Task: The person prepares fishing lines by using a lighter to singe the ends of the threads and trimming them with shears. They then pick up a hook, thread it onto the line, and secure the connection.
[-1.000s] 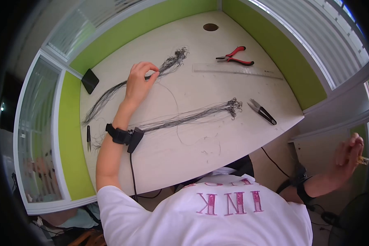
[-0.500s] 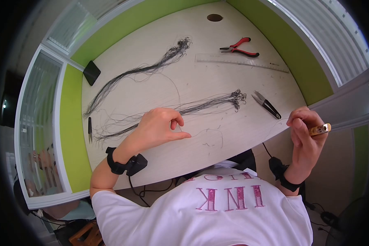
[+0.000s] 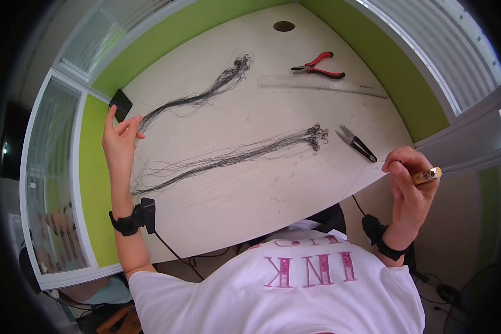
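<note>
My left hand point(image 3: 121, 139) is at the table's left side, fingers apart and stretched, by the tail end of the far bundle of dark lines point(image 3: 189, 99), which ends in hook-like curls. I see nothing held in it. At the right table edge, my right hand point(image 3: 412, 181) is closed around a yellow lighter point(image 3: 427, 176) with a metal end. A thin line point(image 3: 373, 162) runs from its fingertips over the table edge; what the fingertips pinch is too small to make out. The near bundle of dark lines point(image 3: 234, 158) lies between my hands, curled ends pointing right.
Black thread snips point(image 3: 357, 143) lie near my right hand. Farther back are red-handled pliers point(image 3: 320, 67) and a clear ruler point(image 3: 323, 86). A black flat object point(image 3: 121, 106) leans by the left green panel point(image 3: 97, 222). Cables hang from both wrist straps.
My left hand has moved from the near middle of the table to the far left, its fingers spreading. The loose line by it no longer shows. My right hand has barely moved.
</note>
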{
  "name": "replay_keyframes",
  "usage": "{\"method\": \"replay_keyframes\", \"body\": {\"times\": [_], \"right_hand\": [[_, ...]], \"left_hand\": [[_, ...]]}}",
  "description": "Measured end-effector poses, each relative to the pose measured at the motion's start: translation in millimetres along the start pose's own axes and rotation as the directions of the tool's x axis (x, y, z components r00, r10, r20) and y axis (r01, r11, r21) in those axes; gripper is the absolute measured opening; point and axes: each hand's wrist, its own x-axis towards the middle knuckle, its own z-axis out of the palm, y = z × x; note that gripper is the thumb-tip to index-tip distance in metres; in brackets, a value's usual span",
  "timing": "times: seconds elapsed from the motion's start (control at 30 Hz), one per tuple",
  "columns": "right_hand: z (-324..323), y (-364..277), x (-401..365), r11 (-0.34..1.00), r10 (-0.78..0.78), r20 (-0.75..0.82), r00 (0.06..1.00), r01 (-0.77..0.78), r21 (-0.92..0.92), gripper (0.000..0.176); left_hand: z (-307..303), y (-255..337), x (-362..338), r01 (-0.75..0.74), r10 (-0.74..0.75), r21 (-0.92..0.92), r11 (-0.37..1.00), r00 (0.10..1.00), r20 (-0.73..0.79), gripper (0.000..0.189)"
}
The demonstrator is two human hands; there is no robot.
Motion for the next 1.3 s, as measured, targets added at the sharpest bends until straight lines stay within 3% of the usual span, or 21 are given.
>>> {"method": "replay_keyframes", "body": {"times": [0.07,0.17,0.23,0.27,0.3,0.33,0.4,0.43,0.5,0.63,0.7,0.8,0.87,0.93,1.0,1.03,1.1,1.13,1.2,1.23,1.3], "right_hand": [[4.6,2.0,-1.3,1.0,-0.013,0.005,1.0,0.013,0.004,0.008],[19.8,6.1,2.7,0.982,0.152,0.175,0.973,-0.17,0.089,0.008],[36.3,17.5,3.9,0.959,0.19,0.297,0.936,-0.242,0.15,0.01],[43.3,22.1,5.1,0.96,0.19,0.291,0.938,-0.24,0.144,0.01],[49.6,26.5,6.6,0.905,0.311,0.359,0.88,-0.39,0.171,0.012],[53.8,30.0,8.0,0.828,0.416,0.428,0.803,-0.528,0.187,0.014],[58.8,35.6,10.4,0.774,0.449,0.45,0.772,-0.587,0.235,0.017],[59.3,36.3,12.0,0.707,0.481,0.483,0.732,-0.649,0.28,0.02],[57.6,34.9,12.4,0.708,0.488,0.465,0.738,-0.647,0.284,0.021],[57.6,38.7,10.3,0.716,0.514,0.406,0.756,-0.639,0.283,0.022],[56.3,43.3,10.8,0.707,0.505,0.433,0.747,-0.646,0.289,0.022],[55.5,49.5,12.1,0.699,0.488,0.478,0.73,-0.655,0.287,0.021],[57.6,50.6,11.4,0.703,0.479,0.491,0.728,-0.653,0.282,0.022],[62.3,50.4,9.5,0.759,0.455,0.425,0.783,-0.59,0.275,0.021],[59.5,47.5,12.2,0.754,0.465,0.42,0.779,-0.597,0.274,0.019],[57.6,46.2,13.6,0.748,0.476,0.416,0.775,-0.605,0.272,0.018],[54.5,45.1,15.2,0.76,0.465,0.396,0.792,-0.586,0.28,0.016],[53.9,44.7,15.3,0.772,0.453,0.375,0.809,-0.567,0.288,0.014],[56.4,44.2,13.0,0.833,0.432,0.345,0.833,-0.515,0.201,0.013],[57.7,43.9,11.8,0.882,0.404,0.319,0.857,-0.457,0.112,0.012],[59.2,42.3,11.1,0.89,0.389,0.319,0.864,-0.442,0.113,0.012]], "left_hand": [[-1.1,-0.2,-13.3,0.031,-0.033,0.133,0.991,0.999,0.015,0.048],[21.4,24.2,-46.0,-0.032,0.073,-0.145,0.989,0.956,0.286,0.035],[40.1,46.8,-70.8,-0.007,0.192,-0.336,0.942,0.831,0.523,0.026],[51.8,57.2,-82.3,0.102,0.193,-0.428,0.898,0.783,0.591,0.024],[62.8,65.9,-91.1,0.215,0.205,-0.502,0.838,0.728,0.655,0.023],[72.3,72.2,-95.4,0.213,0.215,-0.508,0.835,0.724,0.656,0.023],[86.7,81.4,-97.1,0.508,0.154,-0.505,0.698,0.581,0.799,0.023],[90.7,83.7,-94.8,0.504,0.164,-0.51,0.697,0.581,0.797,0.023],[97.1,86.5,-91.1,0.637,0.118,-0.413,0.651,0.453,0.884,0.023],[108.2,85.6,-91.5,0.706,0.106,-0.377,0.599,0.397,0.912,0.021],[113.7,81.2,-92.3,0.808,0.089,-0.341,0.48,0.342,0.935,0.023],[118.9,74.1,-92.5,0.857,0.094,-0.317,0.405,0.306,0.947,0.022],[118.2,73.7,-93.7,0.856,0.075,-0.323,0.404,0.321,0.944,0.021],[117.3,72.8,-95.0,0.854,0.058,-0.327,0.404,0.333,0.941,0.02],[116.4,71.2,-96.5,0.742,0.059,-0.414,0.526,0.454,0.889,0.016],[115.1,73.2,-97.0,0.743,0.059,-0.414,0.526,0.454,0.889,0.016],[111.9,79.0,-98.0,0.387,0.158,-0.503,0.773,0.651,0.742,0.012],[112.4,77.4,-98.2,0.389,0.158,-0.504,0.772,0.65,0.743,0.012],[114.2,73.3,-98.9,0.182,0.211,-0.468,0.865,0.713,0.669,0.006],[114.3,73.7,-99.4,0.184,0.211,-0.468,0.864,0.711,0.67,0.006],[114.9,75.3,-100.4,0.01,0.324,-0.494,0.869,0.744,0.585,0.005]]}}
